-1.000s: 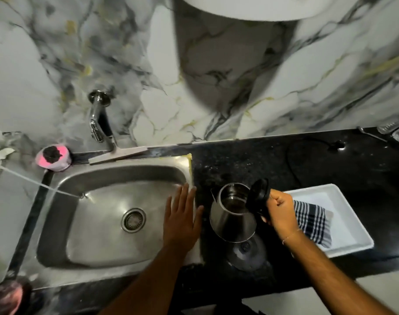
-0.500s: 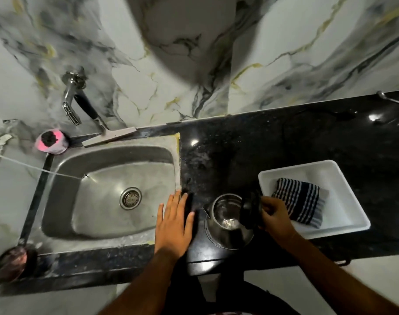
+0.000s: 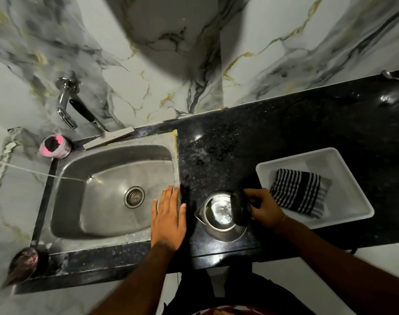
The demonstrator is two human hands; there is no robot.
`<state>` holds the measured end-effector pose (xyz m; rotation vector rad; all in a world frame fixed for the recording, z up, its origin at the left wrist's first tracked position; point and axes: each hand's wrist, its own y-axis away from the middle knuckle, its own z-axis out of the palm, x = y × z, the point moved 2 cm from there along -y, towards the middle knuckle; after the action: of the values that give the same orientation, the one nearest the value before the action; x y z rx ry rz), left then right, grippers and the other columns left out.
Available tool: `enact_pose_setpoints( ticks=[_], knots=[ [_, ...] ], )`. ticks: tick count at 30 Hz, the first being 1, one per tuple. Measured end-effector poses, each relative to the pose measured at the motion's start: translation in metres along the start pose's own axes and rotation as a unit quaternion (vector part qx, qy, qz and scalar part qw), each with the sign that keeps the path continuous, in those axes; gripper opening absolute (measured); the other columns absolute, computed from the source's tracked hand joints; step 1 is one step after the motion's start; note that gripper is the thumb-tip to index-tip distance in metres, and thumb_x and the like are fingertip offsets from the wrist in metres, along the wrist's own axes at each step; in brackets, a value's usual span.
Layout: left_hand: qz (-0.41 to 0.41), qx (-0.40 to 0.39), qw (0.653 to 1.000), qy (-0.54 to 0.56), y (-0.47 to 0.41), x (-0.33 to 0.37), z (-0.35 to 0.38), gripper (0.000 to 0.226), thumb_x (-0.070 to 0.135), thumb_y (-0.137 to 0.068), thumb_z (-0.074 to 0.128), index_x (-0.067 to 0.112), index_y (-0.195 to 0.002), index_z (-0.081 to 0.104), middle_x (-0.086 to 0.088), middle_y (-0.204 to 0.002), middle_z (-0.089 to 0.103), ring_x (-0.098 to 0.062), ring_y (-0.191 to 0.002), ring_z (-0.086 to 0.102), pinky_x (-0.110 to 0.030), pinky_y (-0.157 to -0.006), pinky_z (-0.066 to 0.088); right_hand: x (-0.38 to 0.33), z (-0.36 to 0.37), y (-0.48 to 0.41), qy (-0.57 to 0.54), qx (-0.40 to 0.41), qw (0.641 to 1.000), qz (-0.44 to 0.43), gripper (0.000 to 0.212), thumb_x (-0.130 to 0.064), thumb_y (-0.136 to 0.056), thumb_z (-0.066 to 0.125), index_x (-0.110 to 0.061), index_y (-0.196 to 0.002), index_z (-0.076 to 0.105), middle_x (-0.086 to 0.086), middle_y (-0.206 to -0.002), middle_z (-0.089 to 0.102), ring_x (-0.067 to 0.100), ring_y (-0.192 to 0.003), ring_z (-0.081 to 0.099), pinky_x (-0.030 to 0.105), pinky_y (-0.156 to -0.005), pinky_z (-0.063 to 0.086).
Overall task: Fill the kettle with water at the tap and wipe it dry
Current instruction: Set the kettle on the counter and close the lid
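the shiny metal kettle (image 3: pixel 220 215) stands on the black counter (image 3: pixel 285 137), just to the right of the steel sink (image 3: pixel 107 192). its black lid (image 3: pixel 239 209) is flipped up. the right hand (image 3: pixel 265 209) is curled around the kettle's handle side, by the lid. the left hand (image 3: pixel 169 220) lies flat and wide open on the sink's right edge and holds nothing. the tap (image 3: pixel 65 103) sticks out of the wall above the sink. a striped cloth (image 3: pixel 298 193) lies in a white tray (image 3: pixel 344 176) to the right.

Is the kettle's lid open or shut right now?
Open. The kettle shows its shiny inside from above, with the black lid flipped up beside the right hand.
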<state>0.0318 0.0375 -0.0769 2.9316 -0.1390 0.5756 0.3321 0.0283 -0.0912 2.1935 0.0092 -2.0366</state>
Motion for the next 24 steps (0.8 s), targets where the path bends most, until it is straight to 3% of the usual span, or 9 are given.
enact_pose_setpoints(
  ticks=[4, 6, 8, 13, 16, 20, 24],
  knots=[
    [-0.006, 0.037, 0.998, 0.049, -0.011, 0.016, -0.008, 0.065, 0.045, -0.113, 0.023, 0.024, -0.174, 0.027, 0.000, -0.184, 0.026, -0.014, -0.172, 0.016, -0.050, -0.142, 0.006, -0.002, -0.001, 0.003, 0.017, 0.005, 1.000, -0.018, 0.009, -0.021, -0.091, 0.072, -0.020, -0.083, 0.075, 0.018, -0.069, 0.066, 0.008, -0.075, 0.062, 0.035, -0.067, 0.049],
    [-0.001, 0.054, 0.995, 0.083, -0.017, 0.030, -0.011, 0.065, 0.046, -0.113, 0.023, 0.024, -0.173, 0.027, 0.000, -0.184, 0.028, -0.014, -0.172, 0.018, -0.051, -0.142, 0.007, -0.007, 0.000, 0.004, 0.043, -0.003, 0.999, -0.024, 0.008, -0.022, -0.092, 0.071, -0.027, -0.089, 0.077, 0.004, -0.073, 0.073, 0.008, -0.075, 0.068, 0.034, -0.068, 0.054],
    [0.005, 0.070, 0.991, 0.118, -0.023, 0.046, -0.014, 0.062, 0.043, -0.114, 0.026, 0.025, -0.173, 0.027, 0.001, -0.183, 0.028, -0.013, -0.171, 0.019, -0.052, -0.142, 0.008, -0.013, -0.001, 0.004, 0.097, -0.008, 0.995, -0.023, 0.005, -0.026, -0.092, 0.070, -0.023, -0.094, 0.073, 0.004, -0.079, 0.075, 0.020, -0.073, 0.073, 0.041, -0.069, 0.058],
    [0.065, 0.102, 0.977, 0.177, -0.040, 0.098, -0.024, 0.062, 0.034, -0.114, 0.035, 0.026, -0.174, 0.020, 0.005, -0.184, 0.026, -0.011, -0.171, 0.020, -0.049, -0.142, 0.006, -0.032, 0.003, 0.007, 0.284, -0.008, 0.957, 0.053, 0.037, -0.064, -0.082, 0.058, -0.038, -0.107, 0.050, -0.017, -0.079, 0.070, 0.001, -0.067, 0.067, 0.029, -0.066, 0.050],
    [0.114, 0.119, 0.964, 0.209, -0.044, 0.131, -0.027, 0.061, 0.034, -0.115, 0.033, 0.028, -0.174, 0.019, 0.008, -0.183, 0.028, -0.005, -0.170, 0.019, -0.044, -0.142, 0.005, -0.041, 0.008, 0.006, 0.363, -0.013, 0.927, 0.098, 0.046, -0.076, -0.078, 0.048, -0.046, -0.114, 0.047, -0.009, -0.083, 0.073, 0.017, -0.079, 0.072, 0.038, -0.079, 0.057],
    [0.128, 0.152, 0.950, 0.240, -0.042, 0.149, -0.032, 0.059, 0.047, -0.117, 0.027, 0.025, -0.172, 0.025, 0.006, -0.179, 0.036, 0.003, -0.166, 0.023, -0.047, -0.142, 0.010, -0.043, 0.006, 0.007, 0.347, -0.007, 0.931, 0.113, 0.047, -0.074, -0.078, 0.042, -0.046, -0.115, 0.051, -0.009, -0.082, 0.071, 0.020, -0.084, 0.074, 0.042, -0.084, 0.061],
    [0.134, 0.182, 0.940, 0.255, -0.038, 0.156, -0.045, 0.059, 0.046, -0.117, 0.030, 0.019, -0.169, 0.035, 0.003, -0.174, 0.046, -0.002, -0.163, 0.033, -0.053, -0.140, 0.017, -0.040, 0.010, 0.008, 0.347, 0.016, 0.931, 0.115, 0.043, -0.076, -0.078, 0.052, -0.043, -0.105, 0.050, -0.011, -0.073, 0.067, 0.019, -0.080, 0.070, 0.042, -0.081, 0.059]
  ],
)
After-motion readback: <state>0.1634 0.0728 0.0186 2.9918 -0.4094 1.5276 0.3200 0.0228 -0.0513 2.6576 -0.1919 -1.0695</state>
